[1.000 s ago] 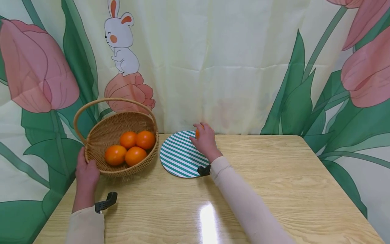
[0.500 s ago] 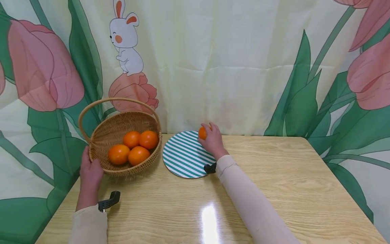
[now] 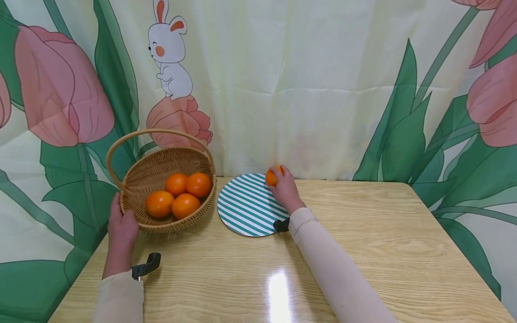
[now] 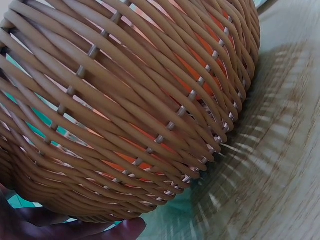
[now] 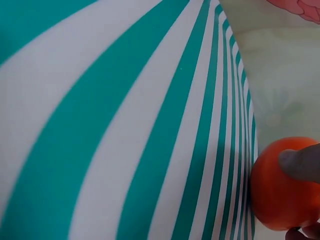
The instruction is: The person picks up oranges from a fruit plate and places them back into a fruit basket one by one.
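Observation:
My left hand (image 3: 122,229) grips the left side of a wicker basket (image 3: 173,159), which leans with its opening toward me. Several oranges (image 3: 159,203) lie in it. In the left wrist view, the basket's woven wall (image 4: 125,100) fills most of the picture, and fingertips (image 4: 130,229) lie against its lower side. My right hand (image 3: 286,190) holds a single orange (image 3: 271,178) at the back right edge of a round green-and-white striped mat (image 3: 246,206). From the right wrist, the thumb (image 5: 302,162) presses on that orange (image 5: 275,195); the other fingers are mostly hidden.
The wooden table (image 3: 210,278) carries the basket at left and the mat at its back edge. Behind hangs a curtain (image 3: 315,89) printed with tulips and a rabbit. Black camera mounts (image 3: 146,265) stick out from both wrists.
My right-hand fingers, spread over the orange before, now sit closer around it, and more of the orange shows. The head view has swung slightly left. The left hand keeps its grip on the basket.

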Demonstrator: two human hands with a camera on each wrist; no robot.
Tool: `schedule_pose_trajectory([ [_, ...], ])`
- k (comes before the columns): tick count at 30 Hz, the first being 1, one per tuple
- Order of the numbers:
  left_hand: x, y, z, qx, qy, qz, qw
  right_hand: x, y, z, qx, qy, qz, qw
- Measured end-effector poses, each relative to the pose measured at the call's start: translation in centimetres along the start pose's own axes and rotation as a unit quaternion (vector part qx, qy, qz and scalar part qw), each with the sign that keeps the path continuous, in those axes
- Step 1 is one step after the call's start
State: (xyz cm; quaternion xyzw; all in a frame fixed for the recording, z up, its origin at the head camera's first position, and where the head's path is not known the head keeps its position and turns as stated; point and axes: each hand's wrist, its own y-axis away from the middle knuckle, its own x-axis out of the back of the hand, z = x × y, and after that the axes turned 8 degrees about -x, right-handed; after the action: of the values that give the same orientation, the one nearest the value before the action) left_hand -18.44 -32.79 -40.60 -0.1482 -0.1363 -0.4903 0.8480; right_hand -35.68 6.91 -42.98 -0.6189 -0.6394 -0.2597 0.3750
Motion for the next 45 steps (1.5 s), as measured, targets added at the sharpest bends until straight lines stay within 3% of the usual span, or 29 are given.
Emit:
schedule_pose_trajectory([
  [13,0.0,0.1,0.0,-0.002,-0.004,-0.002,1.0,-0.3,1.0,0.0,0.011,-0.005,0.008,1.0],
  [27,-0.5,-0.3,0.6,0.003,0.005,-0.012,0.9999,-0.5,3.5,-3.4,0.058,-0.031,0.003,0.998],
  [38,-0.1,0.1,0.1,0.014,-0.001,-0.013,0.9998,-0.2,6.0,-6.8,0.126,-0.06,-0.003,0.99],
  [45,-0.2,0.0,0.5,0.003,0.003,-0.014,0.9999,0.3,7.1,-8.5,0.153,-0.078,-0.003,0.985],
])
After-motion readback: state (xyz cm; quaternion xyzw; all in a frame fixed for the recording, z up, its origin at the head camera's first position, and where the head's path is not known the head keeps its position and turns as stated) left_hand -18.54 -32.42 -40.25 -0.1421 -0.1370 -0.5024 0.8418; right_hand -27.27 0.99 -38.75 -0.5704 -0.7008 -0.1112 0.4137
